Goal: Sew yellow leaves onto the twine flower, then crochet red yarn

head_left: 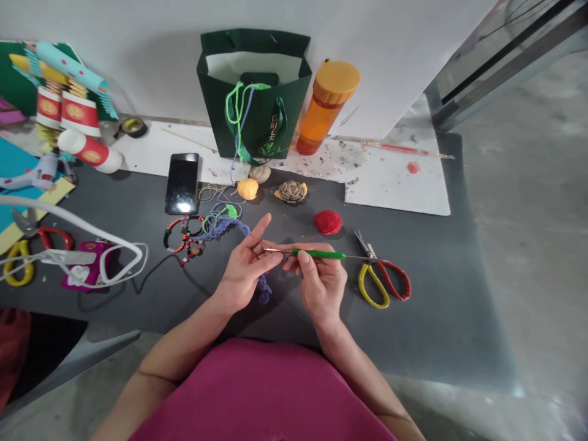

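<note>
My right hand (324, 282) grips a crochet hook (321, 254) by its green handle, thumb on top. The hook's thin metal end points left and reaches the fingertips of my left hand (241, 272). That hand has its index finger raised and its thumb closed toward the other fingers. A purple crocheted strip (263, 290) hangs below the left hand, its upper part hidden by the fingers. Purple yarn (220, 226) lies in a loose heap to the left and runs up to this hand. Scissors (374, 263) with one yellow and one red handle lie right of my right hand.
Ahead lie a red yarn ball (327, 222), a yellow yarn ball (248, 188), a brown crocheted flower (293, 192), a phone (182, 184) and beaded bracelets (174, 236). Behind stand a green paper bag (255, 116) and an orange bottle (326, 107). A white cable (92, 217) arches at left.
</note>
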The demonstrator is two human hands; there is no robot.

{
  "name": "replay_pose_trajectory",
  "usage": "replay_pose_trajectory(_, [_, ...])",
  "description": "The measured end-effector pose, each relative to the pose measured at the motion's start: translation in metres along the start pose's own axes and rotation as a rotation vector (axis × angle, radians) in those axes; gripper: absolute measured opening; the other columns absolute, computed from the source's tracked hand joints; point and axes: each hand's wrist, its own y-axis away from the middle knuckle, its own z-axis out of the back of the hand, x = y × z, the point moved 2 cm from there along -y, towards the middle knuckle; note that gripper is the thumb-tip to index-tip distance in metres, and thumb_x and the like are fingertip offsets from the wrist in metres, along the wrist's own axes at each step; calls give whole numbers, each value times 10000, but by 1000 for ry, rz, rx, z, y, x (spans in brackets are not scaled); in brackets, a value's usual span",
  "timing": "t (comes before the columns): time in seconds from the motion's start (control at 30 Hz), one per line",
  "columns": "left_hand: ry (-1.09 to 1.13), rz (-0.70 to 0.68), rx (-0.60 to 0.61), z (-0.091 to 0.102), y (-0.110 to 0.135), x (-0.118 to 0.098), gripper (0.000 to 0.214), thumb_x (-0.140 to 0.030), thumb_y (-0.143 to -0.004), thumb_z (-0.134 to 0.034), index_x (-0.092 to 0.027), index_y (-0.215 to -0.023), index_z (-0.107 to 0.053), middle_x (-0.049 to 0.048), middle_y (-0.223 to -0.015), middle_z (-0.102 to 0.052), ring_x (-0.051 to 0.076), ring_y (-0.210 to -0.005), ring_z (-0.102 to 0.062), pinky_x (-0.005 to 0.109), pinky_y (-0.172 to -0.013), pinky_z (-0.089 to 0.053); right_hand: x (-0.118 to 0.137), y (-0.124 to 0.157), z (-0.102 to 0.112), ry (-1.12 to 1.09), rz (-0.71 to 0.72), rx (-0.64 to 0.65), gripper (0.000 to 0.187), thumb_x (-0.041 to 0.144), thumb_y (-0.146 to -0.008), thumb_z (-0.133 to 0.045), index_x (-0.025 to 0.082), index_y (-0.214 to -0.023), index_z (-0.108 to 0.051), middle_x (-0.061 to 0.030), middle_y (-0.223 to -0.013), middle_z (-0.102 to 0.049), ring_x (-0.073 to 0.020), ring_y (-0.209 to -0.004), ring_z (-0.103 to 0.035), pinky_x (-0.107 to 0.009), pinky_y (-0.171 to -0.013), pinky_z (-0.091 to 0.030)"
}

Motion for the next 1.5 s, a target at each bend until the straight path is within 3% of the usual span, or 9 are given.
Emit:
replay_pose_trajectory(0.13, [21, -3, -35, 0, 0, 0, 962, -179, -692, -903, -277, -1541, -464, -78, -725, -710, 64, -671, -619, 195, -676, -464, 12, 0, -1, 268, 269, 69, 199, 133, -957, -651, 264, -1078, -739, -29, -983, -826, -162, -782, -776, -297, -675, -612])
replay_pose_trajectory(0.23, [49, 42, -36, -1, 1, -1, 937, -182, -682, -911, -248, -1520, -497, -83, -690, -693, 50, -622, -587, 181, -627, -437, 17, 2, -3, 373, 467, 97, 277, 75, -912, -690, 272, -1099, -743, -54, -1071, -827, -200, -892, -788, -348, -739, -627])
replay_pose_trajectory(0.57, [58, 84, -4, 1, -1, -3, 773, -172, -680, -905, -257, -1399, -634, -84, -683, -672, 57, -642, -597, 209, -693, -462, 6, 6, 3, 218, 77, -129, 97, 333, -1009, -590, 249, -991, -637, 3, -781, -762, -136, -547, -681, -278, -514, -533])
replay_pose_trajectory(0.7, [58, 123, 6, 0, -1, -4, 605, -179, -684, -900, -234, -1262, -734, -61, -692, -669, 72, -658, -584, 229, -683, -445, 4, -3, 1, -52, -140, -98, 199, 452, -1011, -561, 262, -952, -555, 17, -713, -751, -136, -477, -654, -257, -441, -464])
replay_pose_trajectory(0.83, [37, 112, 37, -2, 1, -3, 574, -185, -689, -901, -255, -1238, -751, -30, -782, -714, 101, -704, -612, 282, -757, -462, 0, -5, -2, -173, -259, -46, 245, 478, -947, -657, 240, -912, -608, 24, -674, -743, -127, -479, -636, -251, -455, -467])
replay_pose_trajectory(1.1, [7, 30, -13, 1, 0, 1, 511, -215, -705, -898, -262, -1198, -771, -39, -806, -708, 73, -704, -587, 232, -709, -447, 4, 2, 0, 61, -21, -21, 91, 312, -985, -642, 241, -973, -699, -1, -824, -795, -128, -581, -695, -262, -531, -523])
replay_pose_trajectory(1.27, [34, 27, -67, 0, 0, 0, 598, -171, -662, -916, -248, -1232, -751, -64, -703, -676, 54, -641, -568, 196, -647, -443, 12, 2, -2, 333, 390, 88, 250, 113, -943, -655, 276, -1115, -734, -54, -1055, -827, -195, -845, -782, -344, -704, -614])
replay_pose_trajectory(1.33, [48, 45, -66, -1, 0, -1, 635, -153, -661, -910, -232, -1265, -731, -77, -667, -650, 50, -616, -551, 189, -622, -434, 12, 3, -3, 373, 477, 86, 293, 86, -911, -689, 285, -1119, -741, -59, -1097, -823, -209, -894, -784, -358, -726, -621])
replay_pose_trajectory(1.5, [54, 89, -31, 0, 0, 1, 711, -179, -667, -910, -219, -1340, -683, -72, -669, -658, 74, -646, -589, 219, -671, -463, 7, 8, -1, 294, 256, -2, 173, 170, -979, -619, 258, -1084, -725, -31, -912, -816, -182, -745, -763, -336, -677, -610])
